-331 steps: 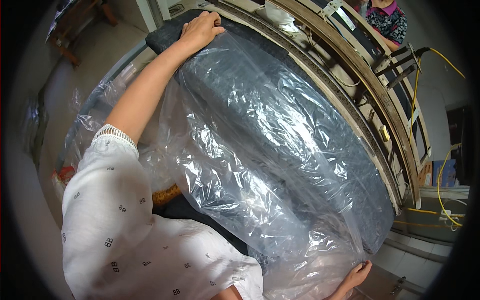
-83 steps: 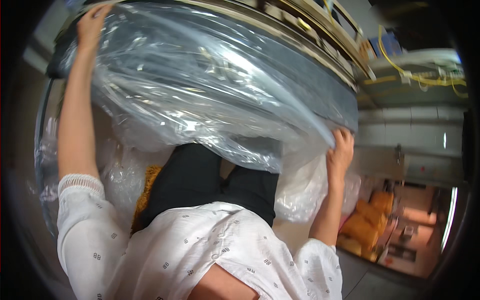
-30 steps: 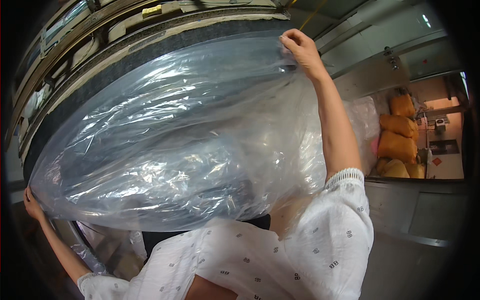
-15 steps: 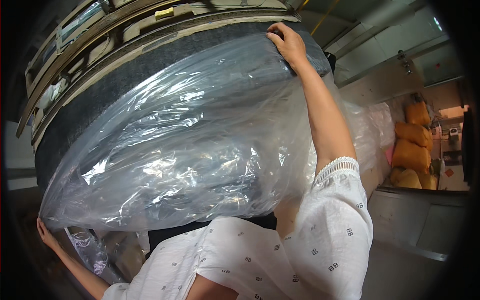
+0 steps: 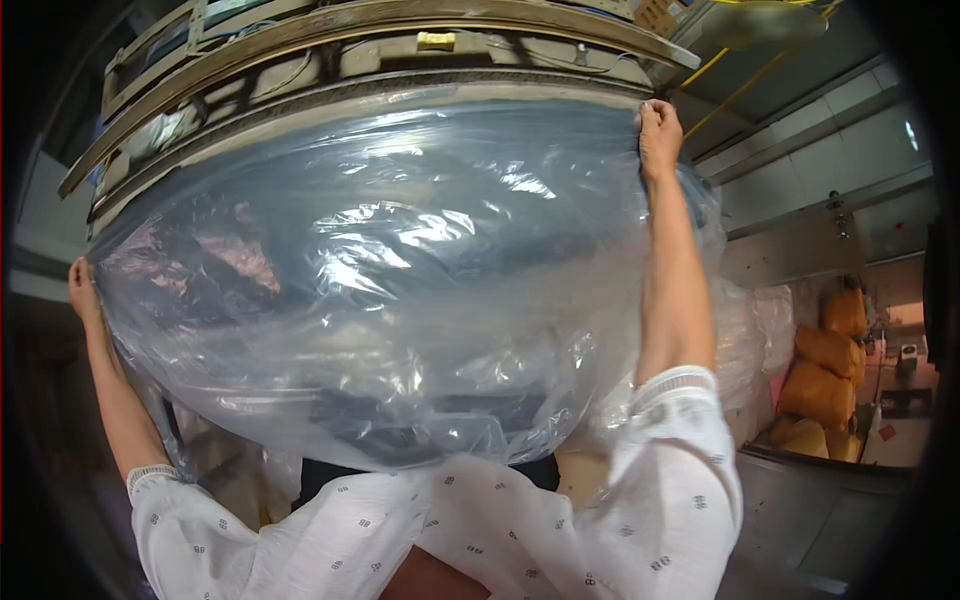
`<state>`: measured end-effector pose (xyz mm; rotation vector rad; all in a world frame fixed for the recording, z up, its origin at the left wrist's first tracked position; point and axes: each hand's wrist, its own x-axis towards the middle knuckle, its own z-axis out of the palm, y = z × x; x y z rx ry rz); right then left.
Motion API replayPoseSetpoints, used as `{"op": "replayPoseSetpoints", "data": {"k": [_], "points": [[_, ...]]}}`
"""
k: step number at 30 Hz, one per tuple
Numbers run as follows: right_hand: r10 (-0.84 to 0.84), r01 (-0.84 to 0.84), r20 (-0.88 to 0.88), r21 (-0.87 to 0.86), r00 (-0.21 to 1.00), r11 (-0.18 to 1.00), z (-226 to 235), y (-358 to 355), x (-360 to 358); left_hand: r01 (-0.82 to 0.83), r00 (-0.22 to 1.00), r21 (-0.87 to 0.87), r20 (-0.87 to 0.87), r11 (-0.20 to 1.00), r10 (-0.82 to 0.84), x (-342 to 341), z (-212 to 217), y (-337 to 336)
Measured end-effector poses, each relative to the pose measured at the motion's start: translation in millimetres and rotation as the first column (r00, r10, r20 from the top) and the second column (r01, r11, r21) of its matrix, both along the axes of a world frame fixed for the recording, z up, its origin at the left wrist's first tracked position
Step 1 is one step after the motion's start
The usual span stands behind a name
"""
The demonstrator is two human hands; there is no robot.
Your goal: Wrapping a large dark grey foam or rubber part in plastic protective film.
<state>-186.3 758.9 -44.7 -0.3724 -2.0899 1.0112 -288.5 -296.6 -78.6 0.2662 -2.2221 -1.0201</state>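
Here, plastic-wrapped dark cushion (image 5: 400, 290) — lengthwise left-right, left hand (image 5: 82, 290), right hand (image 5: 660, 135) at ends.

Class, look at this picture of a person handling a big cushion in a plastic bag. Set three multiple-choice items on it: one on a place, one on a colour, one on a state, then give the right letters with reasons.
1. Where is the right hand?
A. at the upper right corner of the plastic bag
B. resting on the orange sacks
C. under the sleeve

2. What colour is the cushion inside the bag?
A. bright red
B. dark grey-blue
C. yellow

3. How does the left hand stand?
A. hanging free, away from everything
B. flat on the floor
C. gripping the left edge of the bag

Answers:
1 A, the fingers close on the bag's top right corner below the metal frame.
2 B, a dark grey-blue mass shows through the clear film.
3 C, the hand is closed at the bag's left edge.
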Motion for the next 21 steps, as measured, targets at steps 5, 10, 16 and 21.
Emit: {"op": "replayPoseSetpoints", "data": {"k": [5, 10, 16, 21], "points": [[0.015, -0.017, -0.057, -0.025, 0.998, 1.000, 12, 12, -6, 0.060, 0.995, 0.079, 0.074, 0.995, -0.066, -58, -3, 50], [-0.082, 0.078, 0.055, 0.062, 0.995, 0.995, 16, 9, -25, 0.061, 0.990, 0.104, 0.121, 0.993, -0.073, -79, 10, 64], [-0.183, 0.168, 0.046, 0.234, 0.982, 0.958, 21, 8, -32, 0.160, 0.985, 0.162, 0.046, 0.974, -0.169, -108, -5, 19], [-0.393, 0.375, 0.038, 0.226, 0.919, 0.899, 14, 10, -37, -0.178, 0.960, -0.085, 0.205, 0.980, 0.192, -128, -18, -23]]}}
